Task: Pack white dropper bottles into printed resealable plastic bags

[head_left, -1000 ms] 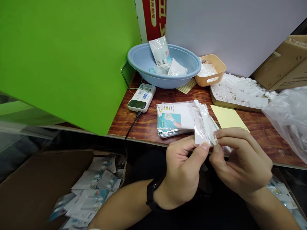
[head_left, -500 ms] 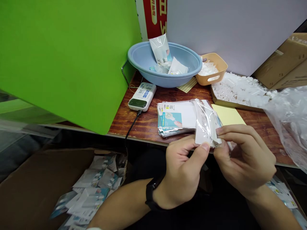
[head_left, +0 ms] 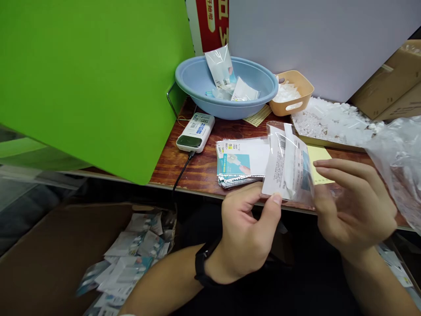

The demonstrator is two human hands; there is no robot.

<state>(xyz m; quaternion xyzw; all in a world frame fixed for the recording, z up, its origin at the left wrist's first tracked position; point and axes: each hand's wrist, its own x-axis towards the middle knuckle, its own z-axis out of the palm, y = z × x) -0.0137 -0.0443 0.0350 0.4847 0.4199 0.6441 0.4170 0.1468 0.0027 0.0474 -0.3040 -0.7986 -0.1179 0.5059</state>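
The left hand (head_left: 246, 232) is pinching a clear plastic packet (head_left: 286, 162) near its lower edge, thumb pressing on the front and fingers curling behind it, while the right hand (head_left: 355, 206) is holding its fingers (head_left: 329, 164) open and loosely spread, their tips just beside the packet's right side. The glossy, crinkled packet is standing upright above the front edge of a grain-patterned wooden table (head_left: 204, 171), with a white barcoded card showing through the film. Just left of it, a flat stack of printed packets (head_left: 240, 162) with silvery edges is lying on the wood, and a yellow paper sheet (head_left: 320, 160) is peeking out on its right. Up top, a round blue plastic basin (head_left: 237, 109) is holding more packets, with a peach slotted basket (head_left: 292, 94) and a tray of white crumbly pieces (head_left: 332, 118) sitting beside it. A crumpled clear bag (head_left: 397, 162) is bulging in at the right edge, and below the table's front edge, dark open room is stretching down to a cardboard box (head_left: 49, 250) full of loose packets (head_left: 131, 259) at lower left.
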